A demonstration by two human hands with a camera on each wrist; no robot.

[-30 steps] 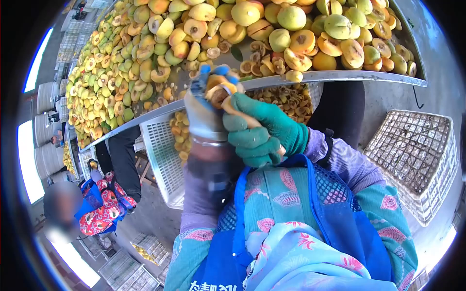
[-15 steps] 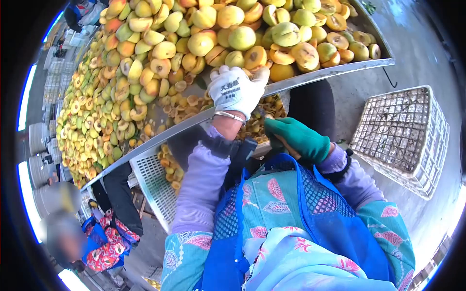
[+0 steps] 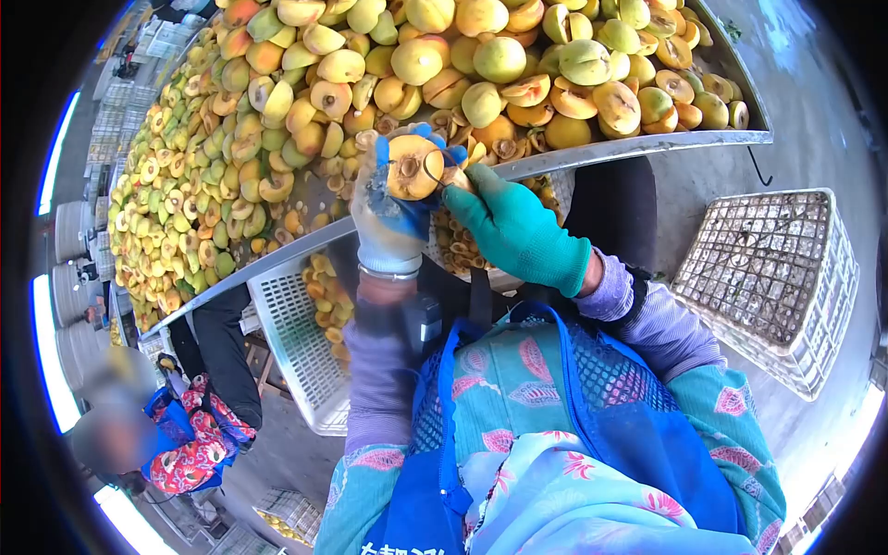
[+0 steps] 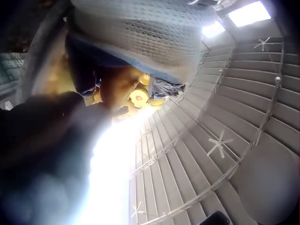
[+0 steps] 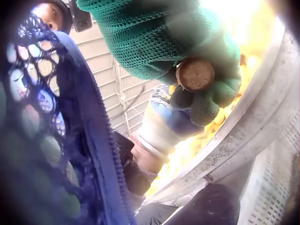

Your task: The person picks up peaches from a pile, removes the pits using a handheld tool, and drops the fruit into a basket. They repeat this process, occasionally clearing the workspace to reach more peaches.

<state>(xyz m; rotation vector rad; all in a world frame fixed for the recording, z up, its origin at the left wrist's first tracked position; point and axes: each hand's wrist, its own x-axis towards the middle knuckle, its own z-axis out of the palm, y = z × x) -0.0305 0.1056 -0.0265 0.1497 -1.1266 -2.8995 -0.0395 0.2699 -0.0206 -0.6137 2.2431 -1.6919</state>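
My left hand [image 3: 393, 217], in a white glove with blue fingers, holds a halved orange fruit [image 3: 413, 168] with its cut face and brown pit cavity turned up. Close on its right, my right hand [image 3: 529, 227] in a green glove grips a tool; a thin curved dark loop reaches onto the fruit. In the right wrist view the round wooden handle end [image 5: 196, 75] shows between the green fingers [image 5: 206, 107]. The left wrist view shows the white glove [image 4: 140, 42] close up, with the fruit partly hidden and dark.
A metal-edged table [image 3: 647, 144] heaped with whole and halved fruit [image 3: 416, 61] lies beyond the hands. Below its edge stands a white crate [image 3: 301, 347] with fruit pieces. An upturned dirty crate [image 3: 760, 268] is at the right. Another person [image 3: 199, 435] is at the lower left.
The left hand has come back from the pile and turned over, with a fruit half in it. The right hand has risen from near the lap to meet it.
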